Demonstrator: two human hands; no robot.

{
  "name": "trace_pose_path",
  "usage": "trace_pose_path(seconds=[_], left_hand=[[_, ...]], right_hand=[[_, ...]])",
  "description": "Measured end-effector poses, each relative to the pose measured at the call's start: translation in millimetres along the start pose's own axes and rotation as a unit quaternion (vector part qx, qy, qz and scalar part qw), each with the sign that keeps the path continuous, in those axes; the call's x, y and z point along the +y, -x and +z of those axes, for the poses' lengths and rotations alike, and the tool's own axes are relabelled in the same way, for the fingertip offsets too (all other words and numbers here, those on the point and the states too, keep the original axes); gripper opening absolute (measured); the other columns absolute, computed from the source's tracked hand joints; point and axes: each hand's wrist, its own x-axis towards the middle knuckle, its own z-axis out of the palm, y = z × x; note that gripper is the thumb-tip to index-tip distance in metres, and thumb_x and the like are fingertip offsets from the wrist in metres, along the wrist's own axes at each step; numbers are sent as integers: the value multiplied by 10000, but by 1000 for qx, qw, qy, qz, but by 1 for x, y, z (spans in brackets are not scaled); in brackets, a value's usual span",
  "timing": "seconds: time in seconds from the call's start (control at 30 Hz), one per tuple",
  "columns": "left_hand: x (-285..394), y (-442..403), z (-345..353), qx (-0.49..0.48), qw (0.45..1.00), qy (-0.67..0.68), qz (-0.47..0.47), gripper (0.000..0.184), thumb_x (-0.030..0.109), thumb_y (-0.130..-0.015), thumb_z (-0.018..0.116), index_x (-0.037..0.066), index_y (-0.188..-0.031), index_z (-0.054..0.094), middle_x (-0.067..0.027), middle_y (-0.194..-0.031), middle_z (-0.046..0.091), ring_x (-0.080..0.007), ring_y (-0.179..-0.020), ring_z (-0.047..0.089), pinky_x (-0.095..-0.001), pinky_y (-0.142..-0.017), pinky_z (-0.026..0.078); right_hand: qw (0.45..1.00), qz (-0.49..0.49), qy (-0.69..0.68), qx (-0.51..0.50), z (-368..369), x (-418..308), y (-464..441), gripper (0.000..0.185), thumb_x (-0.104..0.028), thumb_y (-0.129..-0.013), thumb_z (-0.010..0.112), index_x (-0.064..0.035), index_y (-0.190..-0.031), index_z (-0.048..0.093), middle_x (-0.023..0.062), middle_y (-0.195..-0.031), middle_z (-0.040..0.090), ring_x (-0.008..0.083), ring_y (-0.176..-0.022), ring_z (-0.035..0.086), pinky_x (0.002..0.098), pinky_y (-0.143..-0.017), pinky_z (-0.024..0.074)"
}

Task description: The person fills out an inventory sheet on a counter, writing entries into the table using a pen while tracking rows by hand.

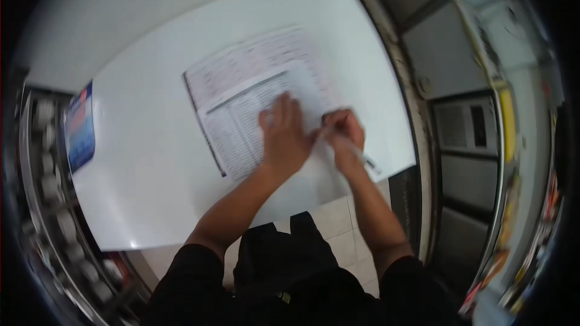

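On the white table, a sheet of dense printed text (232,130) lies over a pinkish printed page (235,72); both are turned at an angle. My left hand (284,136) rests on the right part of the text sheet with its fingers stretched out. To its right, my right hand (345,136) is closed in a pinch near the sheet's edge. A slim white pen with a dark band (370,162) slants out of that hand toward the lower right, blurred by motion. My right fingertips are blurred too, and the pen's tip cannot be made out.
The white table (145,145) reaches out on both sides of the pages. A blue and red printed sheet (80,127) hangs at its left edge. Metal racks with stacked items (51,175) stand at the left, and grey cabinets (462,127) at the right. Tiled floor (341,217) shows below.
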Motion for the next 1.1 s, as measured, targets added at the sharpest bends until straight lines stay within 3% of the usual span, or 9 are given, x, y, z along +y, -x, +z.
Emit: trace_pose_path(seconds=[0.23, 0.33, 0.4, 0.53, 0.6, 0.7, 0.93, 1.0, 1.1], left_hand=[[-3, 8, 10, 35, 999, 9, -20, 688, 467, -863, 683, -26, -1332, 582, -239, -1492, 465, -342, -1403, 394, -586, -1071, 238], [-7, 10, 8, 33, 999, 0, -28, 675, 481, -878, 661, -7, -1338, 586, -218, -1489, 472, -333, -1407, 392, -581, -1075, 241], [-9, 12, 7, 22, 1000, -7, -19, 673, 498, -886, 644, 6, -1342, 587, -203, -1488, 477, -322, -1412, 388, -577, -1080, 241], [-9, 11, 5, 6, 1000, -13, -22, 680, 507, -886, 640, 12, -1348, 584, -196, -1486, 480, -312, -1415, 385, -573, -1086, 237], [-9, 11, 7, -2, 1000, -3, -18, 693, 490, -897, 646, -22, -1356, 567, -220, -1499, 447, -340, -1423, 361, -578, -1077, 201], [-8, 10, 7, -16, 1000, -20, -17, 698, 494, -905, 632, -20, -1370, 559, -221, -1497, 450, -341, -1425, 357, -576, -1083, 194], [-6, 8, 8, -31, 999, -31, -18, 723, 490, -901, 635, -35, -1390, 538, -225, -1489, 458, -351, -1424, 356, -578, -1088, 188], [-5, 8, 10, -24, 998, -57, -24, 665, 523, -913, 588, 19, -1347, 591, -188, -1474, 496, -308, -1416, 383, -584, -1089, 206], [-6, 9, 10, -28, 998, -56, -21, 663, 522, -915, 585, 21, -1349, 591, -189, -1476, 495, -308, -1416, 384, -583, -1089, 210]], right_hand=[[992, 78, -8, -96, 50, -1, -97, 64, -103, -977, 559, -54, -1003, 528, 43, -843, 605, 76, -653, 477, 240, -580, 407], [995, 59, 11, -85, 55, 25, -100, 68, -49, -952, 558, -44, -1012, 526, 57, -789, 607, 70, -595, 453, 228, -551, 398], [996, -58, -1, -61, 54, 35, -97, 71, 36, -893, 559, -29, -914, 538, 77, -765, 618, 71, -554, 441, 230, -530, 396], [996, -30, 39, -80, 42, 30, -99, 129, 86, -836, 559, -21, -782, 514, 98, -773, 631, 70, -539, 438, 239, -516, 398], [998, -2, -3, -65, 41, 33, -99, 147, 52, -837, 583, -5, -704, 555, 4, -688, 591, 48, -610, 461, 232, -539, 391], [995, -39, 34, -83, 40, 35, -98, 134, 76, -822, 567, -7, -728, 518, 100, -767, 638, 67, -540, 444, 237, -513, 395], [991, -64, 71, -89, 41, 34, -100, 136, 67, -818, 573, -5, -715, 521, 78, -773, 645, 66, -545, 451, 235, -507, 392], [996, -38, 30, -75, 44, 32, -98, 127, 32, -838, 592, 4, -718, 561, 15, -654, 578, 57, -601, 457, 253, -536, 398], [992, -51, 75, -82, 43, 33, -99, 140, 61, -822, 575, -8, -712, 524, 73, -770, 646, 60, -558, 459, 230, -510, 390]])
